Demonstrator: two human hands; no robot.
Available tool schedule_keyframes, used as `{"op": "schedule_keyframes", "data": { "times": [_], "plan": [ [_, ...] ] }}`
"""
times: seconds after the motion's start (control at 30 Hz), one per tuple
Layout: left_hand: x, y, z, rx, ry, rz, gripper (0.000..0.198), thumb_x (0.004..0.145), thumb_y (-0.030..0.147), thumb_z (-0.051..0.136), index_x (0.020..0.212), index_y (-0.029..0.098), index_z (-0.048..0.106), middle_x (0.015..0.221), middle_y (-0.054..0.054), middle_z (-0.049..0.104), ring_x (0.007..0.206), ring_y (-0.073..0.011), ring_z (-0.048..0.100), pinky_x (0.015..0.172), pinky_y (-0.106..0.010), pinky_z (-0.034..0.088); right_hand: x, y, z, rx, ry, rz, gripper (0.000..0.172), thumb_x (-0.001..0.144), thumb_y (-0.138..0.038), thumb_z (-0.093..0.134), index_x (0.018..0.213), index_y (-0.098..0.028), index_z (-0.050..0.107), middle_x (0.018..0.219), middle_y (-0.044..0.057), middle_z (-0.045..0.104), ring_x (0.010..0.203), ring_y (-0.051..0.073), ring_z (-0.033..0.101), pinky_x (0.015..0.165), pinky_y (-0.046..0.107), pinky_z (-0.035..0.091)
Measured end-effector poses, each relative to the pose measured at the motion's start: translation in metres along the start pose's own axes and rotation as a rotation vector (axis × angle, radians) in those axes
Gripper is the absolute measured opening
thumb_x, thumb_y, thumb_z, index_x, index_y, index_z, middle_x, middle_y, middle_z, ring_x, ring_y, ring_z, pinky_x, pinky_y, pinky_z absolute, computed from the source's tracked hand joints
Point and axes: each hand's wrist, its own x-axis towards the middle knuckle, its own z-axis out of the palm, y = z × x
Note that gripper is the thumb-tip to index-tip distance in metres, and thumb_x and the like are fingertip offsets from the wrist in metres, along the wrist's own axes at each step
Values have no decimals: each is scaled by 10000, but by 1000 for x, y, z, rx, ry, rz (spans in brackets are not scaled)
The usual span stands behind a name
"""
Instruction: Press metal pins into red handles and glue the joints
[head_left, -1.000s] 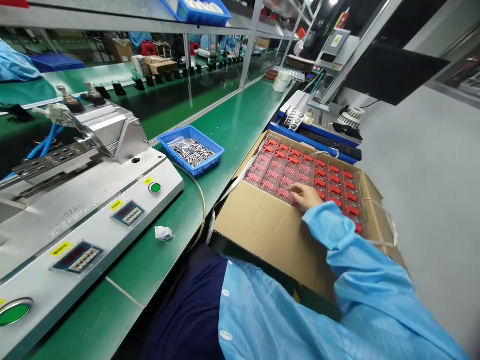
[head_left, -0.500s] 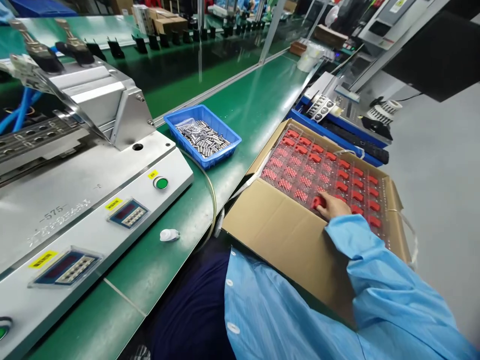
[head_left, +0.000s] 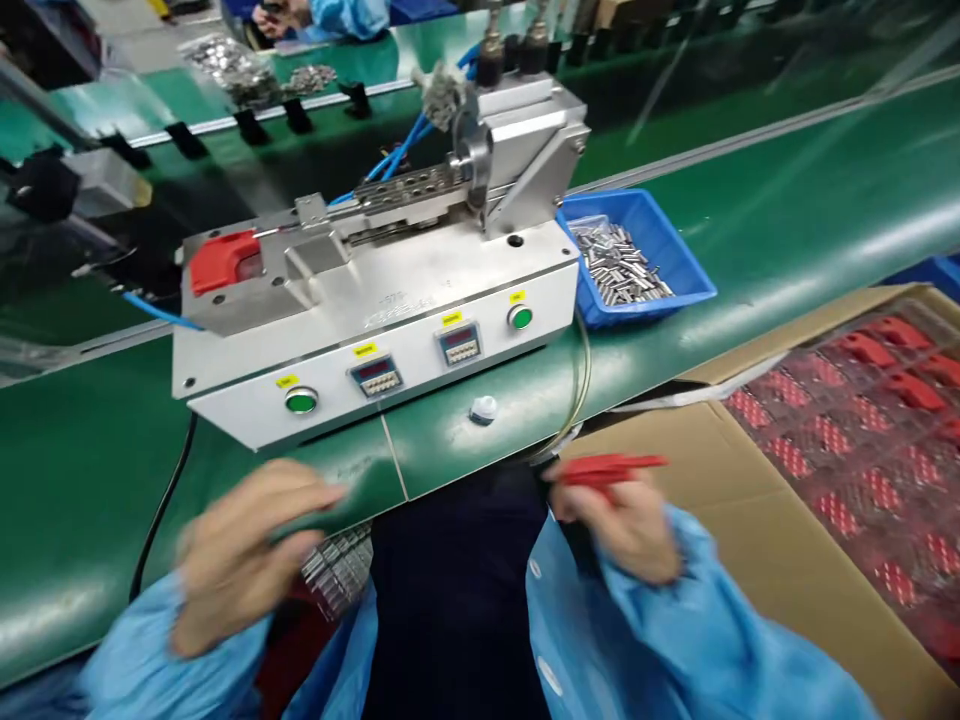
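My right hand (head_left: 619,525) is pinched on a flat red plastic part (head_left: 607,468), holding it just off the bench's front edge. Several similar red parts (head_left: 862,349) lie in a clear compartment tray (head_left: 832,490) inside an open cardboard box (head_left: 750,480) to my right. My left hand (head_left: 240,550) is blurred by motion at the green bench's edge, and I cannot tell if it holds anything. Another red part (head_left: 223,261) sits in the left end of a steel bench machine (head_left: 375,330), well beyond both hands.
A blue bin of metal tubes (head_left: 637,260) stands right of the machine, and a small white bottle (head_left: 484,408) lies in front of it. Small metal pieces (head_left: 337,570) sit below the bench edge. A co-worker's hand (head_left: 274,14) shows beyond the far bench.
The view has swung left, centring the machine. My right hand has left the tray and now holds a red part near my body. My left hand has come into view.
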Motion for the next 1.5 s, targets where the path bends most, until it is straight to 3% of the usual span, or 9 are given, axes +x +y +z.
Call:
{"op": "schedule_keyframes", "data": {
  "times": [0.1,0.2,0.27,0.43,0.53,0.63,0.97,1.2,1.5],
  "plan": [
    [-14,8,51,-165,-115,-15,350,1049,525,697,1276,270,770,924,-53,744,801,-208,692,710,-323,594,34,-15,78,136,-247,-207,385,1071,-590,609,945,-280,801,729,29,726,632,193,666,705,321,590],
    [-20,6,92,-296,12,-119,217,1049,437,718,1117,239,775,904,-44,700,823,-187,674,737,-292,571,40,-14,108,135,-272,-279,329,1105,-491,578,996,-262,787,743,19,703,595,167,591,644,294,520],
    [-22,-1,103,-363,103,-237,256,1036,470,731,1034,215,751,942,-59,715,886,-200,696,794,-304,586,36,-9,102,131,-214,-269,231,1080,-445,652,1028,-265,788,757,16,698,611,174,594,655,308,526],
    [-22,-27,114,-555,103,-601,451,1017,641,683,1037,191,693,810,-11,707,645,-148,637,618,-257,536,46,22,70,75,391,-90,198,959,-366,813,1120,-262,760,924,48,714,801,222,680,744,371,590],
    [-15,-37,123,-511,58,-614,440,1009,614,700,1038,175,733,764,-2,689,640,-144,604,630,-259,501,65,39,71,34,276,-39,376,913,-372,844,1256,-258,740,1229,100,727,1120,284,710,960,449,613],
    [-10,-41,127,-464,35,-580,393,1029,551,679,1061,170,765,765,-2,691,638,-137,575,635,-261,479,76,43,80,130,148,-10,211,983,-357,770,1171,-260,759,1284,107,747,1238,304,703,1111,505,564],
    [-11,-43,124,-458,129,-460,323,1051,473,668,913,185,710,622,53,550,525,-97,446,516,-220,374,55,46,67,292,261,59,365,963,-543,781,1095,-203,796,835,36,750,605,175,630,549,300,483],
    [-11,-43,125,-430,134,-427,352,1039,398,663,767,200,558,584,82,411,496,-76,357,492,-208,303,72,33,72,456,304,136,414,819,-595,888,920,-208,782,682,13,675,477,169,583,450,300,467],
    [-8,-41,124,-367,145,-408,352,1036,412,635,771,210,523,593,85,384,504,-79,337,495,-214,290,69,41,83,389,267,94,378,924,-567,824,948,-190,821,619,2,631,479,146,538,478,282,442]
  ]
}}
